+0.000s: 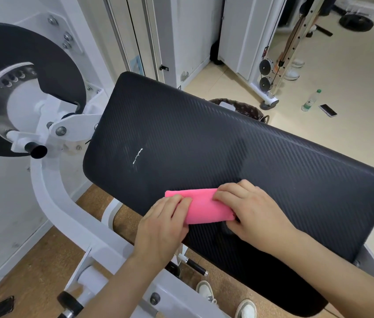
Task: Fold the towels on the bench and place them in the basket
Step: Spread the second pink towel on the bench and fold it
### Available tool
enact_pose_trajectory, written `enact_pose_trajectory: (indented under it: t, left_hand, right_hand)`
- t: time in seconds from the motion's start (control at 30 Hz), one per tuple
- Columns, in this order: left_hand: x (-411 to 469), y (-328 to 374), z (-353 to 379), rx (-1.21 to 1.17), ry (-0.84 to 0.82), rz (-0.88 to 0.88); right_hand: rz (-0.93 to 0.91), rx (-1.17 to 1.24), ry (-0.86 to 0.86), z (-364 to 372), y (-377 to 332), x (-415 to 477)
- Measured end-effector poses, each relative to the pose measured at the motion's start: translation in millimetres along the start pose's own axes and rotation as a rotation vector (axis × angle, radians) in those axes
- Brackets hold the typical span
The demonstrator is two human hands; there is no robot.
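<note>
A black padded bench [238, 161], mounted on a white machine frame [50, 196], is shown tilted across the view, with the dark patterned rim of a basket [247, 109] partly visible beyond its far edge. A pink towel [204, 207], folded into a narrow band, is laid on the near part of the pad. Its left end is pinched by the left hand [160, 228] and its right end is gripped by the right hand [250, 210], fingers curled over the cloth on both sides.

Left hand [165, 222] palm down, right hand [250, 210] palm down, fingers curled
</note>
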State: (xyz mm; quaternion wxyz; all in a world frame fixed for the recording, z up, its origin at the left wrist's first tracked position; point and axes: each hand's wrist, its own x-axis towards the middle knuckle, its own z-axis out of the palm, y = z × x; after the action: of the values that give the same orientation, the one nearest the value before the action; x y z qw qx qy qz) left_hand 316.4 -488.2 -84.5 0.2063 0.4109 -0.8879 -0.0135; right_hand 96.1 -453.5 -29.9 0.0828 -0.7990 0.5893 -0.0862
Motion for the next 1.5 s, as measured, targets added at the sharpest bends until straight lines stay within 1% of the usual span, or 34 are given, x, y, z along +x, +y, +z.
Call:
enact_pose_trajectory:
  t: [0.07, 0.13, 0.17, 0.2, 0.23, 0.27, 0.3, 0.37, 0.4, 0.43, 0.5, 0.57, 0.6, 0.63, 0.67, 0.73, 0.77, 0.8, 0.83, 0.9, 0.93, 0.97, 1.0, 1.03, 1.1, 1.2, 1.23, 1.27, 1.3, 1.33, 1.37, 1.4, 1.5]
  left_hand:
    - [13, 1, -6, -0.019, -0.05, -0.072]
    - [28, -1, -16, -0.107, -0.151, -0.203]
    - [36, -6, -22, -0.226, -0.233, -0.3]
    - [43, -11, -29, -0.401, -0.332, -0.415]
    - [48, -16, -36, -0.611, -0.412, -0.527]
    - [51, -19, -42, -0.808, -0.449, -0.619]
    - [52, -20, -47, -0.99, -0.431, -0.691]
    - [47, -17, -53, -1.299, -0.289, -0.846]
    - [44, -14, -54, -1.411, -0.214, -0.922]
    - [40, -10, -53, -1.486, -0.167, -0.976]
    - [30, -1, -52, -1.562, -0.176, -1.009]
    - [23, 9, -53, -1.569, -0.19, -0.975]
    - [21, 13, -54, -1.529, -0.16, -0.972]
    - [20, 18, -56, -1.456, -0.106, -0.98]
    - [21, 22, -58, -1.353, -0.041, -0.981]
    - [25, 34, -67, -1.09, 0.082, -0.918]
    - [27, 40, -74, -0.943, 0.129, -0.852]
    - [29, 47, -82, -0.809, 0.167, -0.765]
    - [30, 56, -90, -0.697, 0.194, -0.666]
    - [30, 75, -100, -0.493, 0.232, -0.454]
    - [29, 87, -103, -0.407, 0.255, -0.338]
    - [27, 98, -105, -0.356, 0.278, -0.226]
    - [23, 108, -104, -0.335, 0.28, -0.137]
    - [19, 116, -104, -0.347, 0.247, -0.097]
    - [10, 124, -107, -0.478, 0.146, -0.132]
    - [1, 128, -114, -0.856, -0.019, -0.259]
    - [2, 128, -115, -0.961, -0.016, -0.314]
    - [4, 128, -116, -0.989, 0.026, -0.361]
    - [8, 127, -116, -0.921, 0.084, -0.364]
    - [13, 126, -118, -0.8, 0.128, -0.337]
    - [18, 126, -119, -0.7, 0.13, -0.305]
    - [23, 126, -121, -0.649, 0.097, -0.274]
    - [36, 137, -127, -0.66, -0.136, -0.154]
  right_hand:
    - [0.103, 0.163, 0.024, 0, 0, 5]
    - [0.223, 0.318, 0.042, -2, -3, 11]
    - [0.283, 0.387, 0.044, -5, -4, 14]
    - [0.338, 0.453, 0.04, -8, -3, 17]
    - [0.393, 0.537, 0.033, -12, -2, 20]
    - [0.45, 0.659, 0.022, -17, 0, 22]
    - [0.505, 0.812, 0.012, -23, 1, 23]
    - [0.594, 1.098, -0.039, -32, 3, 21]
    - [0.622, 1.201, -0.071, -33, 4, 18]
    - [0.644, 1.275, -0.084, -34, 4, 16]
    - [0.694, 1.346, -0.052, -31, 1, 11]
    - [0.754, 1.347, 0.011, -28, 1, 5]
    - [0.774, 1.305, 0.046, -26, 0, 2]
    - [0.784, 1.214, 0.084, -25, -2, -2]
    - [0.773, 1.029, 0.111, -25, -4, -7]
    - [0.691, 0.48, 0.191, -25, -10, -18]
    - [0.628, 0.358, 0.277, -30, -16, -23]
    - [0.569, 0.397, 0.306, -35, -23, -27]
    - [0.527, 0.602, 0.286, -41, -32, -31]
    - [0.466, 1.218, 0.101, -52, -54, -34]
    - [0.434, 1.422, 0.032, -55, -64, -36]
    - [0.411, 1.521, 0.027, -57, -69, -39]
    - [0.398, 1.56, 0.063, -59, -71, -41]
    - [0.396, 1.572, 0.109, -62, -71, -44]
    - [0.397, 1.546, 0.177, -66, -65, -54]
    - [0.433, 1.427, 0.159, -72, -49, -74]
    - [0.448, 1.392, 0.138, -74, -44, -81]
    - [0.458, 1.353, 0.115, -76, -38, -87]
    - [0.459, 1.304, 0.092, -80, -34, -94]
    - [0.454, 1.251, 0.071, -85, -30, -101]
    - [0.443, 1.209, 0.05, -90, -26, -109]
    - [0.427, 1.181, 0.029, -96, -21, -118]
    - [0.356, 1.111, -0.043, -115, -6, -148]
